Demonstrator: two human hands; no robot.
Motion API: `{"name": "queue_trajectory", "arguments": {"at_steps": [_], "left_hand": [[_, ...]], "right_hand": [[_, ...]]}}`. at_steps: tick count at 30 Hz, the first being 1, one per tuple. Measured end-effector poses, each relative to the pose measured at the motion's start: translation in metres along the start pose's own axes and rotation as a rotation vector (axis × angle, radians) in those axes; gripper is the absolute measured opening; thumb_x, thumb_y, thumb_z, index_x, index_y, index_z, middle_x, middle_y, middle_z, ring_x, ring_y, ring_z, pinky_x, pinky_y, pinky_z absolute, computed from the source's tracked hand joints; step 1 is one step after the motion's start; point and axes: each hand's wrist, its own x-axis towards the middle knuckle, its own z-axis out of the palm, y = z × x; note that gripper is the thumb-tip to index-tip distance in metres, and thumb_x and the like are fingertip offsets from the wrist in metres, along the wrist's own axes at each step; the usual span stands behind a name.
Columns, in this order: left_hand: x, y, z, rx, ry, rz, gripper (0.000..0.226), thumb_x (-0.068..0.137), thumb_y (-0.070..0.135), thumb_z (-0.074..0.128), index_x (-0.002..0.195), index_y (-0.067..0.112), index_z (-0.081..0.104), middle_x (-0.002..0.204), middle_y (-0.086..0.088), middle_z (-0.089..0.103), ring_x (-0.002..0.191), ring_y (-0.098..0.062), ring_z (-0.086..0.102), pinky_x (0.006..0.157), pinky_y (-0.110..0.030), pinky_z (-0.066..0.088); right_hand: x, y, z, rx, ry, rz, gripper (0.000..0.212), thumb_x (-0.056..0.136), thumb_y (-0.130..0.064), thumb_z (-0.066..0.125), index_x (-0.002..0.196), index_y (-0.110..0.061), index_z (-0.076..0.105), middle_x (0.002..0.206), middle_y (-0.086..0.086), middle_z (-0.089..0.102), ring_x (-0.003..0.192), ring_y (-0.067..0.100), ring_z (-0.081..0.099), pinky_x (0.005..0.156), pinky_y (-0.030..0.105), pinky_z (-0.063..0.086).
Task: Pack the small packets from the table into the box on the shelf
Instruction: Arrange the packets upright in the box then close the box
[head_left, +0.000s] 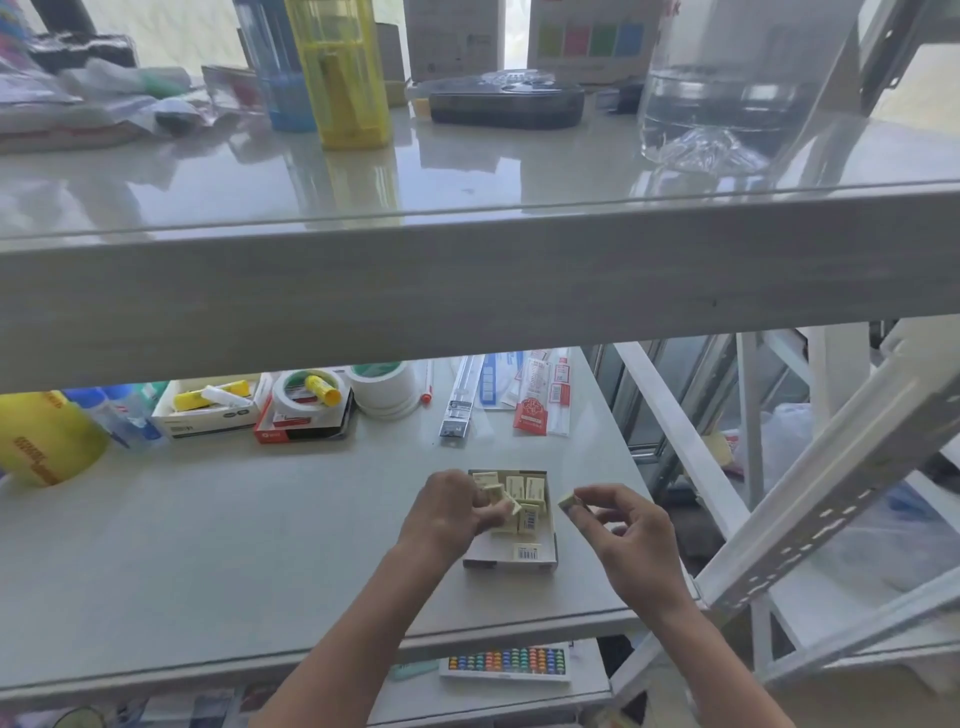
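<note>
A: Packets (524, 506) already lie in the box (511, 561), which sits on the shelf (260, 545) near its front right corner. Most are bunched toward the box's back wall, some on edge, some tipped; one with a barcode lies flat by the front wall.

B: And the hands?

A: The left hand (447, 514) is over the box's left side, fingers (488, 512) curled and pinching a packet or two above the pile. How many, I can't tell. The right hand (623, 530) hovers just beside the box's right wall, thumb and forefinger pinching a single packet (567, 501); the other fingers are loosely bent.

B: So what makes this step go well?

A: I'd judge the step to be setting these down tidily. The front half of the box floor looks bare, so that is the room to use. Better to lay each packet flat, or stand it on edge against a neighbour, than drop it on the heap.

B: Any risk?

A: The box is shallow and looks light. A nudge from the left wrist could slide it toward the shelf's front edge, so come down from above rather than sideways. The right hand's packet is held by a corner and may twist as it is let go; lower it close before opening the fingers.

B: One hand at a time?

A: Probably. The opening is small for two.
</note>
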Motion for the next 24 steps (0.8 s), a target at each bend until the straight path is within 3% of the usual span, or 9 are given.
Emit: {"name": "queue_trajectory", "arguments": {"at_steps": [4, 7, 9, 12, 15, 17, 21, 24], "left_hand": [[0.028, 0.018, -0.017, 0.113, 0.023, -0.029, 0.052, 0.079, 0.050, 0.070, 0.050, 0.009, 0.060, 0.051, -0.002, 0.053, 0.045, -0.015, 0.046, 0.047, -0.023, 0.035], [0.040, 0.022, -0.016, 0.308, -0.071, -0.100, 0.054, 0.079, 0.060, 0.064, 0.060, 0.012, 0.052, 0.068, -0.003, 0.056, 0.059, -0.017, 0.051, 0.052, -0.026, 0.036], [0.040, 0.018, -0.012, 0.319, -0.081, -0.125, 0.058, 0.075, 0.069, 0.061, 0.060, 0.013, 0.052, 0.068, -0.002, 0.057, 0.060, -0.018, 0.052, 0.052, -0.026, 0.035], [0.028, 0.005, -0.007, 0.142, 0.083, -0.082, 0.062, 0.068, 0.078, 0.056, 0.075, 0.018, 0.064, 0.074, 0.007, 0.061, 0.067, -0.014, 0.058, 0.054, -0.027, 0.037], [0.006, -0.017, 0.009, -0.118, 0.326, -0.006, 0.067, 0.065, 0.084, 0.045, 0.096, 0.027, 0.061, 0.088, 0.011, 0.057, 0.081, -0.008, 0.057, 0.063, -0.028, 0.041], [-0.007, -0.034, 0.024, -0.251, 0.326, 0.059, 0.068, 0.066, 0.084, 0.046, 0.104, 0.030, 0.059, 0.099, 0.009, 0.057, 0.086, -0.009, 0.058, 0.067, -0.025, 0.044], [-0.022, -0.057, 0.040, -0.204, 0.247, 0.292, 0.076, 0.065, 0.070, 0.069, 0.127, 0.030, 0.050, 0.123, 0.013, 0.053, 0.108, -0.006, 0.053, 0.089, -0.030, 0.048], [-0.028, -0.059, 0.042, -0.176, 0.300, 0.337, 0.078, 0.059, 0.067, 0.077, 0.123, 0.032, 0.050, 0.125, 0.016, 0.051, 0.110, -0.003, 0.051, 0.091, -0.036, 0.048]], "right_hand": [[-0.002, -0.002, 0.001, 0.007, -0.005, 0.014, 0.013, 0.077, -0.028, 0.078, 0.087, -0.033, 0.071, 0.086, -0.024, 0.070, 0.075, 0.005, 0.062, 0.059, 0.018, 0.051], [-0.002, -0.002, 0.000, 0.004, -0.024, 0.024, 0.014, 0.077, -0.026, 0.078, 0.088, -0.032, 0.071, 0.087, -0.023, 0.070, 0.074, 0.006, 0.063, 0.059, 0.022, 0.052], [-0.003, -0.002, 0.000, 0.026, -0.050, 0.031, 0.013, 0.078, -0.026, 0.078, 0.088, -0.032, 0.072, 0.086, -0.020, 0.071, 0.075, 0.006, 0.063, 0.060, 0.020, 0.053], [-0.003, 0.000, 0.001, 0.214, -0.092, 0.168, 0.015, 0.080, -0.018, 0.076, 0.093, -0.025, 0.072, 0.085, -0.008, 0.075, 0.073, 0.009, 0.068, 0.059, 0.019, 0.053], [-0.002, 0.001, 0.006, 0.330, -0.134, 0.313, 0.018, 0.084, -0.012, 0.071, 0.099, -0.021, 0.069, 0.086, -0.001, 0.077, 0.070, 0.013, 0.070, 0.059, 0.022, 0.053], [-0.001, -0.001, 0.012, 0.332, -0.173, 0.324, 0.019, 0.084, -0.009, 0.070, 0.100, -0.019, 0.069, 0.087, -0.001, 0.077, 0.071, 0.012, 0.070, 0.060, 0.021, 0.054], [0.004, -0.011, 0.029, 0.020, -0.245, 0.101, 0.022, 0.078, -0.013, 0.077, 0.096, -0.023, 0.070, 0.083, -0.008, 0.075, 0.077, 0.006, 0.069, 0.064, 0.017, 0.055], [0.003, -0.016, 0.047, -0.227, -0.364, -0.141, 0.020, 0.076, -0.009, 0.077, 0.091, -0.021, 0.072, 0.083, -0.015, 0.070, 0.079, -0.004, 0.062, 0.065, 0.006, 0.046]]}}
